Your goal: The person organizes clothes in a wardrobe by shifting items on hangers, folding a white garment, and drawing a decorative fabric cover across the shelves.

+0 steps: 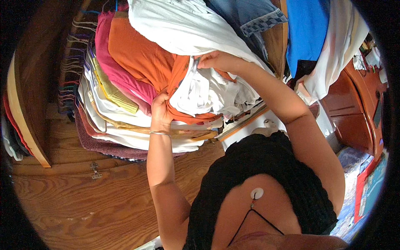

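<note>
Both of my hands are at an orange garment (137, 50) that hangs among clothes on hangers. My left hand (161, 109) is closed on its gathered fabric at the lower left. Farther right, my right hand (216, 61) has its fingers bent and pinched at the garment's upper edge; the exact grip is partly hidden. A bunched white cloth (200, 93) lies between my hands, with orange fabric around its left and lower sides. Above my right hand a large white garment (179, 29) drapes across and touches my forearm.
Hangers (75, 62) line the rail at left, beside a pink garment (104, 41) and a yellow knit (112, 85). A wooden door panel (83, 200) with a hinge is below. Denim (246, 16), a blue cloth (306, 33) and a red-brown cabinet (350, 112) are at right.
</note>
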`<state>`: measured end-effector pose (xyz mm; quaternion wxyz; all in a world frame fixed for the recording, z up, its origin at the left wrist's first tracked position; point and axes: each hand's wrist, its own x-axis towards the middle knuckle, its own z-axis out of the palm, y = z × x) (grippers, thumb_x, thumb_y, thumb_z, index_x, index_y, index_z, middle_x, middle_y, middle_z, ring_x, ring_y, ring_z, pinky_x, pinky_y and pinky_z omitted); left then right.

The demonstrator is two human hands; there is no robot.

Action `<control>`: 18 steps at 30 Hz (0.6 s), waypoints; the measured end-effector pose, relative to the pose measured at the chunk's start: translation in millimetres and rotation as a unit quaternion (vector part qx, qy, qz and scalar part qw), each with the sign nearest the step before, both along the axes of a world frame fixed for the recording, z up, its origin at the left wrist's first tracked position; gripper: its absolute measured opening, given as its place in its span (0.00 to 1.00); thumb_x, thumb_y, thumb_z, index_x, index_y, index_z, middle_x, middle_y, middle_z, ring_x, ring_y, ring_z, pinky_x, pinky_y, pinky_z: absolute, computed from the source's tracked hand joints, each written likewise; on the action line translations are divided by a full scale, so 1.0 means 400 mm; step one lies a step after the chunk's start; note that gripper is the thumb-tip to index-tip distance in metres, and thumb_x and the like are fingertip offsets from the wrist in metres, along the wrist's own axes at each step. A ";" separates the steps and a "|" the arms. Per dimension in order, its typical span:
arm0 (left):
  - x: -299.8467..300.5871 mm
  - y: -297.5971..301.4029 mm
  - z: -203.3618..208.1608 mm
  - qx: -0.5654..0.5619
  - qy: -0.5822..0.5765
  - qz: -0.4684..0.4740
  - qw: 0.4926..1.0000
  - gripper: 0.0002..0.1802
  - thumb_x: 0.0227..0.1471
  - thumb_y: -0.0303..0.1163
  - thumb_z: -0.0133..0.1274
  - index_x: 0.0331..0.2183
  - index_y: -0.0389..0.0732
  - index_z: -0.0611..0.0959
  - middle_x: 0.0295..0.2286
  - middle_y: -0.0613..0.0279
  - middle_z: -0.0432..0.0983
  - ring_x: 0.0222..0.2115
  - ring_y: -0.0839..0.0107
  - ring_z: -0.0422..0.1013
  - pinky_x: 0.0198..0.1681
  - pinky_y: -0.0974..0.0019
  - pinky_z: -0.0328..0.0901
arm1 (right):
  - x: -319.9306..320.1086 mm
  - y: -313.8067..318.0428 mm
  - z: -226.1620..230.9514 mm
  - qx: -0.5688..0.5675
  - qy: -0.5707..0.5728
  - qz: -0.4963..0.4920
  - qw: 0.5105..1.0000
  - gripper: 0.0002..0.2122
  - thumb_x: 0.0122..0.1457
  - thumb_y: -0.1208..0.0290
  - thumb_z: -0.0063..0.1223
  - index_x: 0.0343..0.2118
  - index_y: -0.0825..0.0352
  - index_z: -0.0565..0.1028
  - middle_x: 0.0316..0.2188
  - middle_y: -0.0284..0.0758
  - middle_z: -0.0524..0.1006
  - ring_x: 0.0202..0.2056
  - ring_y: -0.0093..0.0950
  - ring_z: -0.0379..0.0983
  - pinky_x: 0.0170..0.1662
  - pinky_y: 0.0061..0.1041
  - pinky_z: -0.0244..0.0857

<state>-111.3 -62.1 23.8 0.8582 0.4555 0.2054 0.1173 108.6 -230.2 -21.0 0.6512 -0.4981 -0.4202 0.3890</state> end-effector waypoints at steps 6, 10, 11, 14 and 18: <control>-0.035 0.029 -0.010 -0.031 0.012 -0.026 0.999 0.29 0.40 0.27 0.41 0.49 0.30 0.70 0.46 0.53 0.72 0.47 0.59 0.68 0.53 0.54 0.61 | -0.027 -0.105 0.158 -0.096 -0.162 -0.045 0.981 0.23 0.54 0.61 0.55 0.53 0.63 0.69 0.43 0.36 0.74 0.15 0.19 0.65 0.25 0.19 0.63; -0.026 0.016 0.001 -0.037 0.009 -0.052 0.998 0.28 0.41 0.28 0.41 0.48 0.32 0.71 0.45 0.55 0.73 0.46 0.59 0.69 0.52 0.55 0.62 | -0.007 -0.062 0.103 -0.031 -0.253 -0.083 0.963 0.25 0.53 0.61 0.56 0.55 0.55 0.67 0.43 0.37 0.74 0.33 0.21 0.69 0.37 0.21 0.62; -0.023 0.012 0.004 -0.029 0.008 -0.026 0.999 0.28 0.41 0.28 0.41 0.48 0.33 0.72 0.45 0.55 0.73 0.46 0.59 0.69 0.52 0.55 0.61 | -0.002 -0.056 0.100 -0.018 -0.288 -0.106 0.952 0.26 0.53 0.61 0.56 0.56 0.53 0.67 0.43 0.35 0.74 0.36 0.21 0.69 0.39 0.21 0.62; -0.033 0.021 -0.005 -0.014 0.015 0.019 1.000 0.28 0.41 0.29 0.41 0.48 0.32 0.72 0.45 0.54 0.73 0.46 0.59 0.69 0.53 0.55 0.61 | 0.002 -0.038 0.104 -0.057 -0.239 -0.040 0.969 0.24 0.55 0.61 0.54 0.56 0.46 0.66 0.41 0.32 0.74 0.36 0.22 0.70 0.43 0.20 0.61; 0.001 -0.012 0.011 0.028 -0.012 0.084 0.996 0.28 0.41 0.29 0.41 0.48 0.30 0.71 0.46 0.52 0.72 0.48 0.58 0.68 0.54 0.55 0.61 | 0.033 0.004 0.039 0.045 -0.209 -0.088 0.973 0.23 0.57 0.62 0.51 0.56 0.45 0.65 0.38 0.32 0.75 0.37 0.23 0.71 0.44 0.20 0.62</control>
